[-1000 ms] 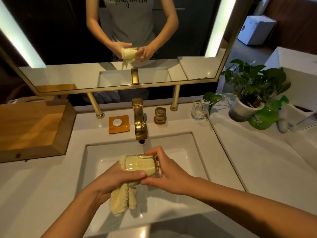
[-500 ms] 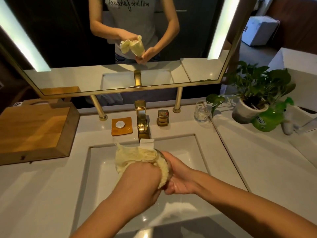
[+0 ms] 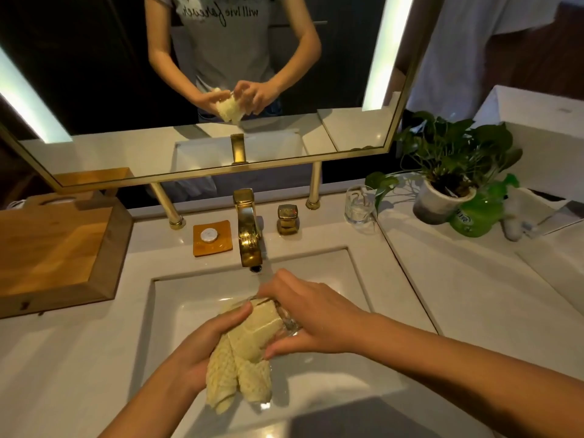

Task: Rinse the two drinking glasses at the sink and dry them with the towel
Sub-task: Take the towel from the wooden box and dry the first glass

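1. The step, as I read it, is drying one clear drinking glass (image 3: 286,320) with the pale yellow waffle-weave towel (image 3: 249,352). The glass lies on its side just in front of the ornate gold metal faucet (image 3: 248,235), below its spout and above the white rectangular sink basin (image 3: 357,279).
2. Your right hand (image 3: 316,314) has its fingers and thumb curled round the glass at the base end. Hold firm, because wet glass is probably slick.
3. Your left hand (image 3: 202,352) grips the bunched towel, and the loose tail hangs on the side away from the faucet. The towel looks pushed into the mouth of the glass, but I cannot tell how deep.
4. Turn the glass with your right hand and counter-twist the towel with your left, so the cloth sweeps the whole inner wall. Push the towel down to the bottom as well.
5. Then wrap the hanging tail over the outside and the rim.
6. Stay low over the basin and keep clear of the faucet spout, so a slip drops only a short way and the rim doesn't knock metal.
7. The second clear drinking glass (image 3: 358,207) stands upright to the right of the faucet, past the square gold handle (image 3: 287,219) and well apart from both hands. I cannot tell whether it has been rinsed or dried.
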The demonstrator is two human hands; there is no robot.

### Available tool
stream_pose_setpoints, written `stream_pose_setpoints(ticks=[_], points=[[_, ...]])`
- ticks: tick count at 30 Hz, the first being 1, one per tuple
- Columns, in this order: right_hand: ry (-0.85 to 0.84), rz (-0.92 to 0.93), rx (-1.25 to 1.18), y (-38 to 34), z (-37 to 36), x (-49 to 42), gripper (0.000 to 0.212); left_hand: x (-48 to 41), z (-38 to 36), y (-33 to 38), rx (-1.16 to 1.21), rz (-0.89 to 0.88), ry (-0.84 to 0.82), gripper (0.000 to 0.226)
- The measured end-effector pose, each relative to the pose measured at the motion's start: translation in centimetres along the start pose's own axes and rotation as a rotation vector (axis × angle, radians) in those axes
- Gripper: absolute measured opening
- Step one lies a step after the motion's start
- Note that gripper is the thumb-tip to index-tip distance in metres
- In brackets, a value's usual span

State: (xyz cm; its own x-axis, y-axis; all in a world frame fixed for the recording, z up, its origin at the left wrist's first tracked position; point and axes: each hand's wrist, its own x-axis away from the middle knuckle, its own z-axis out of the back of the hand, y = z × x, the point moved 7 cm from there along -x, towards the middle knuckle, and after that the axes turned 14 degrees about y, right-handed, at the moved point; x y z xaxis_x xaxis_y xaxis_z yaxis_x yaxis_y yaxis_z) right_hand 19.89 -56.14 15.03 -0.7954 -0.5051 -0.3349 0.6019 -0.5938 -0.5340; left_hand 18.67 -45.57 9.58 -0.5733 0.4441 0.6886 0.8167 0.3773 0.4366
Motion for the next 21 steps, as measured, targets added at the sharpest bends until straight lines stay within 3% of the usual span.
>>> stream_pose_setpoints(ticks=[5, 8, 10, 12, 15, 18, 21], points=[[0.077, -0.39, -0.376, 1.4, -0.9, 0.3, 0.06, 1.7, 0.0, 1.2, -0.049, -0.042, 0.04, 0.08], [0.135, -0.654, -0.656, 2.3, -1.8, 0.0, 0.05, 2.9, -0.8, 3.5, -0.502, -0.344, 0.126, 0.089], [0.12, -0.837, -0.814, 2.8, -2.8, 0.2, 0.047, 3.7, -2.6, 4.3, -0.822, -0.514, 0.117, 0.07], [0.059, -1.022, -0.977, 3.4, -4.3, 0.6, 0.057, 3.6, -3.3, 4.4, -1.013, -0.644, 0.111, 0.05], [-0.166, -1.269, -1.194, 3.3, -6.4, 1.7, 0.062, 2.4, -2.5, 4.1, -1.324, -0.848, 0.204, 0.039], [-0.254, -1.299, -1.178, 3.4, -6.1, 1.8, 0.059, 1.9, -1.8, 3.6, -1.26, -0.885, 0.269, 0.036], [-0.206, -1.118, -1.027, 3.4, -4.2, 0.9, 0.059, 1.9, -1.5, 4.4, -0.921, -0.759, 0.282, 0.033]])
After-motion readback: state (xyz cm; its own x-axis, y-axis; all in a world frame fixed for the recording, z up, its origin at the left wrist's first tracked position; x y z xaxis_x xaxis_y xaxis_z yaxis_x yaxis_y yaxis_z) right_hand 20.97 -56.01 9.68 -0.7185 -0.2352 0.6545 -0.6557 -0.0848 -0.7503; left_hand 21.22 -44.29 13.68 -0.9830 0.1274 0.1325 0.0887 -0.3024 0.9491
